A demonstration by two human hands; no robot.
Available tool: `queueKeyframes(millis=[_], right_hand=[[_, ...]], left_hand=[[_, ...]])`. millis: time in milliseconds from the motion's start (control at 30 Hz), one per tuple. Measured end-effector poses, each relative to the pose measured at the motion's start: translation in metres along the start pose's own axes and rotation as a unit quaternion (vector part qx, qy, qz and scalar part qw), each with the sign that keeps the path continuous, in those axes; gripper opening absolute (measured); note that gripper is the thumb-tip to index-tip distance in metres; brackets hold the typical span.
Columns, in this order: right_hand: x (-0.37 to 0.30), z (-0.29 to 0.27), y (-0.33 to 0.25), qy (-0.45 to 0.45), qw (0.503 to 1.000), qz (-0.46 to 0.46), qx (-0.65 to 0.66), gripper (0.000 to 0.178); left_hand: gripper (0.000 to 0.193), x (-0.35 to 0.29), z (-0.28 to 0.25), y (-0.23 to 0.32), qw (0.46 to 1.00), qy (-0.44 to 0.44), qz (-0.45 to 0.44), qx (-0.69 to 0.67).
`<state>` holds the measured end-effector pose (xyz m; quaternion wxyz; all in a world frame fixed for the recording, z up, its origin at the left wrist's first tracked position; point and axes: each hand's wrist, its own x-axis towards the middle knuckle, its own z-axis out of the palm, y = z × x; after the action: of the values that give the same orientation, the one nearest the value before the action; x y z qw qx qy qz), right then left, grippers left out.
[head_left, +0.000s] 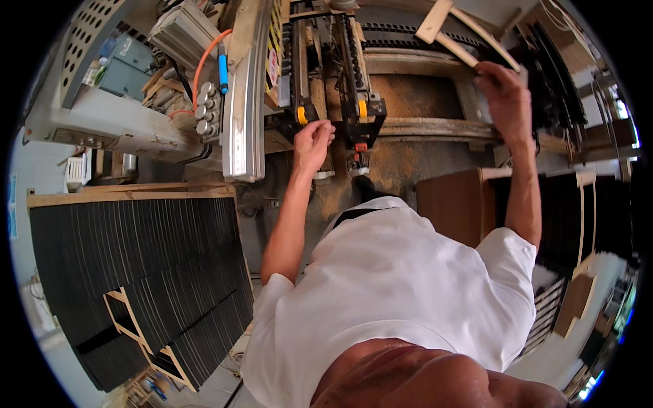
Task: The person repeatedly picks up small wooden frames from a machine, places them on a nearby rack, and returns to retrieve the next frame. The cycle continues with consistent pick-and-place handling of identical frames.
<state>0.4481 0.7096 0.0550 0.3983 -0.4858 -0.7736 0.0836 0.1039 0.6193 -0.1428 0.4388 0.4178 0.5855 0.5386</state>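
Note:
My right hand (505,102) is raised at the upper right, its fingers closed at the near end of a pale wooden frame (434,22). Two long strips of that frame run away from the hand toward a short wide crosspiece. My left hand (313,145) hovers at the near end of a machine (371,122) with two dark chain rails, close to a yellow roller (302,115). Its fingers are curled together, and whatever they may hold is hidden. A second yellow roller (362,109) sits on the right-hand rail.
A tall stack of black slats (136,251) fills the left side, with a small wooden frame (126,316) against it. A brown carton (452,204) stands at my right. An aluminium beam (243,129), an orange hose (198,71) and a blue fitting (223,70) border the machine.

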Motion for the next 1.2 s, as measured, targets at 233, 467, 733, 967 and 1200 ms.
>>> queueKeyframes(millis=[233, 467, 733, 967, 1200], right_hand=[[0.045, 0.073, 0.040, -0.109, 0.991, 0.032, 0.065, 0.021], [0.067, 0.093, 0.084, -0.146, 0.987, 0.017, 0.068, 0.021], [0.111, 0.143, 0.080, -0.180, 0.978, -0.082, 0.059, 0.020], [0.155, 0.264, 0.066, -0.172, 0.957, -0.227, 0.064, 0.020], [0.164, 0.396, 0.058, -0.117, 0.931, -0.344, -0.016, 0.023]], left_hand=[[0.038, 0.195, 0.033, -0.002, 0.979, 0.029, -0.108, -0.169], [0.046, 0.398, 0.033, -0.026, 0.939, 0.083, -0.167, -0.290], [0.025, 0.441, 0.049, -0.049, 0.876, 0.101, -0.014, -0.472], [0.022, 0.210, 0.058, -0.035, 0.900, 0.094, -0.180, -0.385], [0.022, 0.005, 0.043, -0.020, 0.896, 0.179, -0.223, -0.339]])
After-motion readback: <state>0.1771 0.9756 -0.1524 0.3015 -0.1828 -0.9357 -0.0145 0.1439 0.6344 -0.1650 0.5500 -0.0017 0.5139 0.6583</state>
